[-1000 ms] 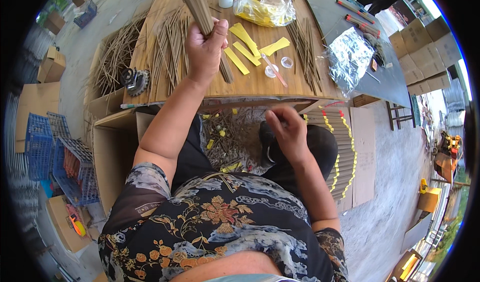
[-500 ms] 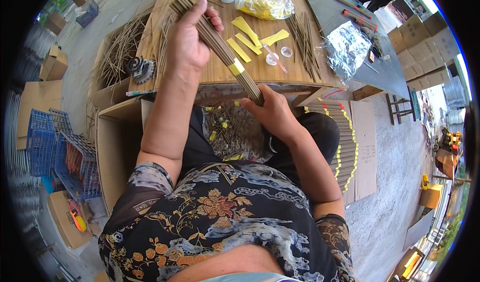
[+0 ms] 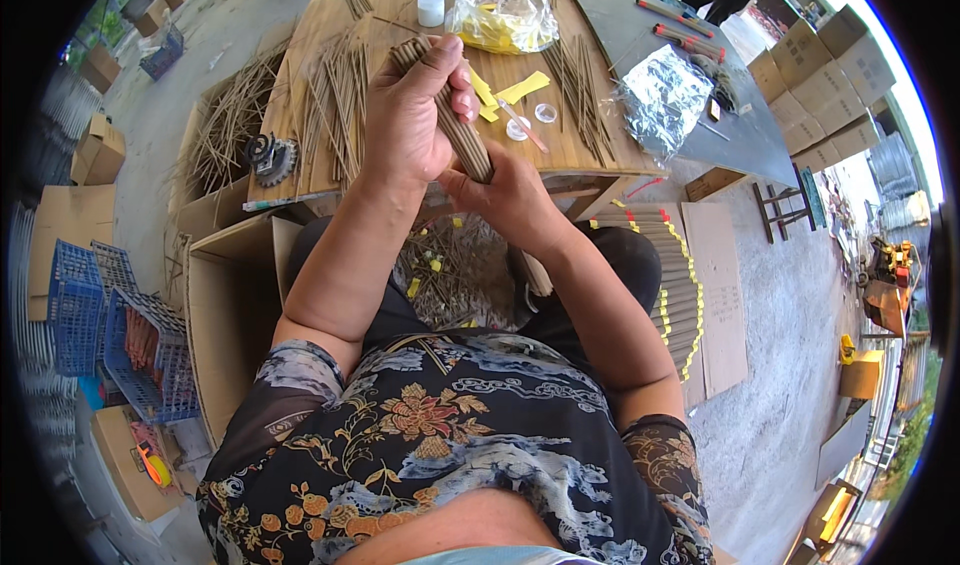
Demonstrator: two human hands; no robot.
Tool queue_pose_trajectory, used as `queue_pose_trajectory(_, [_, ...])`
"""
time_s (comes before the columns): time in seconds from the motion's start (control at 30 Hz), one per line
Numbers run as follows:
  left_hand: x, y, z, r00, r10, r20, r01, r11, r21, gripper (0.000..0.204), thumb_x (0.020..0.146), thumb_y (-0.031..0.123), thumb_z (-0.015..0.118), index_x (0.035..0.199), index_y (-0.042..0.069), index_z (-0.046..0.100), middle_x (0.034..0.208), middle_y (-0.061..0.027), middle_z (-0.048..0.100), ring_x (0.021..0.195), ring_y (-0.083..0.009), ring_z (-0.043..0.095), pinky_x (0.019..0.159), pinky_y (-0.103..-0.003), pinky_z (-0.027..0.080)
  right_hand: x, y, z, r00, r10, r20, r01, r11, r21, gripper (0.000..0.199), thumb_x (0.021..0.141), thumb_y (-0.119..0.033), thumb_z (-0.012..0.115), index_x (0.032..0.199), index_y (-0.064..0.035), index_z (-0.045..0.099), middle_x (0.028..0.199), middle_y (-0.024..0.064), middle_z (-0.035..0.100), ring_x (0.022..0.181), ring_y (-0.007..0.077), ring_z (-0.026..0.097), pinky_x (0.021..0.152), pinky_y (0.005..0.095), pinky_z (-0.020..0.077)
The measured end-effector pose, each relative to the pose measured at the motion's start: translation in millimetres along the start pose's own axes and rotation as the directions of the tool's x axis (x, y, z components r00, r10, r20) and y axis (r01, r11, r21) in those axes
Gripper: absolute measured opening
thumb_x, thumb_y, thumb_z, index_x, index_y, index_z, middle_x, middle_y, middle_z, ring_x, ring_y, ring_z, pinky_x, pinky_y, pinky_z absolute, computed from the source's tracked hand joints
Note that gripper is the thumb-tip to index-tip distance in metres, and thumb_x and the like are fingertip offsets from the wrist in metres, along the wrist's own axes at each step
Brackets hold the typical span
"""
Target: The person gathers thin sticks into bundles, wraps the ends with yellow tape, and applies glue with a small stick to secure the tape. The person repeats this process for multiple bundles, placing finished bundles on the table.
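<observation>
— Where's the bundle of sticks point(image 3: 445, 115) just now?

— Held up over the near edge of the wooden surface point(image 3: 310, 155). The left hand point(image 3: 410, 115) is wrapped tight around its upper part, thumb across; the right hand point(image 3: 510, 200) closes round the lower end (its fingertips are hidden).

— So which step is this?

— Gathering and squaring the sticks, I'd judge. Yellow paper strips point(image 3: 520, 90) lie just beyond on the surface, so the next move likely calls for one hand keeping the grip firm while the other reaches for a strip.
</observation>
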State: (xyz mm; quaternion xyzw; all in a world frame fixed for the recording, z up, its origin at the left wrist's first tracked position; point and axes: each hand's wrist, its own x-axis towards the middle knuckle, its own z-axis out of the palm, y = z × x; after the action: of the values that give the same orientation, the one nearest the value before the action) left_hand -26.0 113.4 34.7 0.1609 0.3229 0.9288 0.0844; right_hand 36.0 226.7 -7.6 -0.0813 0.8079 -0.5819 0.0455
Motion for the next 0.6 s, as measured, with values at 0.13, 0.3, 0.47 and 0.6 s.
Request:
queue_pose_trajectory(0.13, [5,10,2,0.989,-0.143,0.022,0.141,0.987,0.081,0.012,0.083,0.018,0.057,0.080,0.007,0.053,0.064,-0.0006,0.050,0.052,-0.0086,0.044,0.049,-0.021,0.037,-12,-11,-3,0.956,0.112,0.272,-0.194,0.935,0.298,0.024,0.083,-0.024,0.060,0.077,-0.0031,0.049,0.055,-0.0014,0.047,0.049,0.0051,0.046,0.044,0.0205,0.0364])
queue_pose_trajectory(0.3, [6,8,-2,0.991,-0.124,0.045,0.120,0.990,0.074,0.012,0.082,0.017,0.058,0.082,0.007,0.054,0.059,0.0017,0.048,0.046,-0.0059,0.043,0.043,-0.021,0.035,-14,1,8,1.000,0.001,0.007,-0.002,0.994,0.113,0.024,0.082,-0.023,0.059,0.075,-0.0017,0.051,0.053,-0.0008,0.047,0.045,0.0081,0.046,0.041,0.0233,0.0364])
queue_pose_trajectory(0.47, [3,12,-10,0.991,-0.123,0.059,0.122,0.992,0.007,0.012,0.081,0.016,0.060,0.080,0.006,0.053,0.057,0.0017,0.048,0.043,-0.0061,0.042,0.041,-0.020,0.034,-18,-6,9,0.993,0.088,0.078,-0.096,0.990,0.105,0.025,0.082,-0.022,0.059,0.078,0.0012,0.052,0.056,0.0025,0.050,0.052,0.0105,0.047,0.048,0.0275,0.0399])
queue_pose_trajectory(0.6, [4,11,-12,0.996,-0.092,0.009,0.091,0.993,0.073,0.012,0.080,0.018,0.061,0.083,0.008,0.054,0.054,0.0040,0.042,0.041,-0.0047,0.037,0.039,-0.020,0.030,-22,-1,12,0.995,0.102,-0.003,-0.102,0.994,0.047,0.023,0.081,-0.021,0.059,0.077,0.0006,0.053,0.055,0.0008,0.048,0.054,0.0066,0.043,0.049,0.0284,0.0390])
